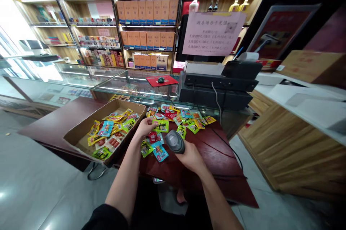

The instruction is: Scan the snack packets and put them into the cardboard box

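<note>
My left hand [146, 127] pinches the edge of a yellow-green snack packet [161, 126] above the dark red table. In my right hand [191, 155] is a dark grey handheld scanner [175, 141], its head just to the right of that packet. Several small packets lie under and around both hands, among them a blue one [160, 151] and a green one [146, 148]. More packets are spread along the back of the table. To the left of my left hand, an open cardboard box [78, 143] holds several colourful packets.
Behind the table stands a glass counter [129, 87] with a red mat [163, 80]. At the back right are a black register unit [213, 94] and a monitor bearing a pink paper sign [211, 33]. A black cable [229, 147] crosses the table's right side.
</note>
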Action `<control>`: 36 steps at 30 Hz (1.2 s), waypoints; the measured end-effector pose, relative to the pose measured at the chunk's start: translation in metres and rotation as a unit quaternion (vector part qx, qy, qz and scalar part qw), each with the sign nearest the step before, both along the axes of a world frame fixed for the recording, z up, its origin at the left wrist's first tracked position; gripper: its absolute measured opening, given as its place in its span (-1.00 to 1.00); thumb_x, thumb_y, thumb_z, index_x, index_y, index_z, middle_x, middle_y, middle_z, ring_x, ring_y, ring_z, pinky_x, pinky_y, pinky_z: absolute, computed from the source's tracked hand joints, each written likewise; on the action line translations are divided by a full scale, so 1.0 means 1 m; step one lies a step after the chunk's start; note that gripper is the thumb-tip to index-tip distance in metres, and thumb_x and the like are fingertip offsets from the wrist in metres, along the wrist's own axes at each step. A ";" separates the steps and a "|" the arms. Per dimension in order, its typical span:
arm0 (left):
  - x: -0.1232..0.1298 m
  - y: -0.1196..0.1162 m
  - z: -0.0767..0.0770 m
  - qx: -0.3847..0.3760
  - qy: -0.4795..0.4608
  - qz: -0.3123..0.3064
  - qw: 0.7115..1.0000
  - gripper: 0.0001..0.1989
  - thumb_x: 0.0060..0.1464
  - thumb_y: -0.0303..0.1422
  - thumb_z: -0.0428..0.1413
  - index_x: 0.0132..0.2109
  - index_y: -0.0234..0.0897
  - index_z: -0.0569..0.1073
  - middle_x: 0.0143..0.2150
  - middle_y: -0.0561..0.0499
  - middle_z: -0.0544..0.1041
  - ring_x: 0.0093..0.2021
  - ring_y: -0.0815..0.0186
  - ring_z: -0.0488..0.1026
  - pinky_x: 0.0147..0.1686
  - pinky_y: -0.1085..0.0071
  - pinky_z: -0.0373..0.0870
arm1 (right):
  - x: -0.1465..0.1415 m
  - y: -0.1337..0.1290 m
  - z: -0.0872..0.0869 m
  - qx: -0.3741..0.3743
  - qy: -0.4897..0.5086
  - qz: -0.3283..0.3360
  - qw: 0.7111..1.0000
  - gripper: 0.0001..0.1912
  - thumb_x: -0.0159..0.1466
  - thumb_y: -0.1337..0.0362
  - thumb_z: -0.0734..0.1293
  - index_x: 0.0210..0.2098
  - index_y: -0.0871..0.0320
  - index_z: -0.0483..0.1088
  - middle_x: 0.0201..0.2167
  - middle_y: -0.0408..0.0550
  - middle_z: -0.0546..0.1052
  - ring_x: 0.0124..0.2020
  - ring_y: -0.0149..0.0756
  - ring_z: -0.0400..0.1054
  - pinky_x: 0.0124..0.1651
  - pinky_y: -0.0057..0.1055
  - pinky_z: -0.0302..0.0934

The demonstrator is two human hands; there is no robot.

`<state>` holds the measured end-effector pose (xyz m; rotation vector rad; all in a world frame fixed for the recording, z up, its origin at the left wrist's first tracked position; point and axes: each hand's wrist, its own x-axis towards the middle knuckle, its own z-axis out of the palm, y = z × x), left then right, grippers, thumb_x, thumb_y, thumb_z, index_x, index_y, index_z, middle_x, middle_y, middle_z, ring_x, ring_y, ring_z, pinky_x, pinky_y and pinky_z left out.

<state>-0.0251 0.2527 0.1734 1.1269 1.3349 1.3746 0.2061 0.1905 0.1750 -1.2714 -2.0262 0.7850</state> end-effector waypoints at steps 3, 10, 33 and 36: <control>-0.017 -0.003 0.009 0.021 0.007 0.037 0.999 -0.60 -0.36 -0.20 0.36 -0.39 -0.31 0.41 -0.49 0.05 0.51 -0.45 0.36 0.46 -0.38 0.45 0.36 | -0.002 0.004 0.003 0.003 -0.016 -0.004 1.000 -0.70 0.10 0.21 0.37 -0.16 0.12 0.46 -0.29 0.00 0.61 -0.22 -0.10 0.51 -0.26 -0.39 0.29; -0.110 -0.038 0.049 0.116 0.019 0.262 0.958 -0.57 -0.29 -0.17 0.33 -0.31 -0.34 0.42 -0.40 -0.01 0.53 -0.39 0.34 0.49 -0.34 0.42 0.43 | -0.038 0.017 0.011 0.010 0.007 0.050 0.999 -0.68 0.08 0.20 0.39 -0.17 0.14 0.47 -0.28 0.01 0.60 -0.22 -0.10 0.49 -0.21 -0.36 0.30; 0.018 0.027 0.005 0.041 0.008 0.060 0.997 -0.59 -0.25 -0.17 0.32 -0.28 -0.32 0.44 -0.36 -0.05 0.54 -0.37 0.30 0.50 -0.41 0.40 0.46 | 0.032 0.023 0.004 0.008 -0.012 -0.058 0.998 -0.74 0.08 0.28 0.33 -0.21 0.15 0.46 -0.30 0.01 0.61 -0.22 -0.12 0.50 -0.27 -0.41 0.27; 0.053 0.043 -0.005 0.036 0.038 0.018 0.998 -0.64 -0.20 -0.19 0.30 -0.28 -0.31 0.44 -0.37 -0.06 0.54 -0.37 0.29 0.51 -0.40 0.41 0.44 | 0.056 0.019 0.004 0.009 -0.005 -0.087 0.996 -0.74 0.10 0.28 0.32 -0.20 0.16 0.45 -0.29 0.02 0.60 -0.24 -0.15 0.50 -0.27 -0.41 0.27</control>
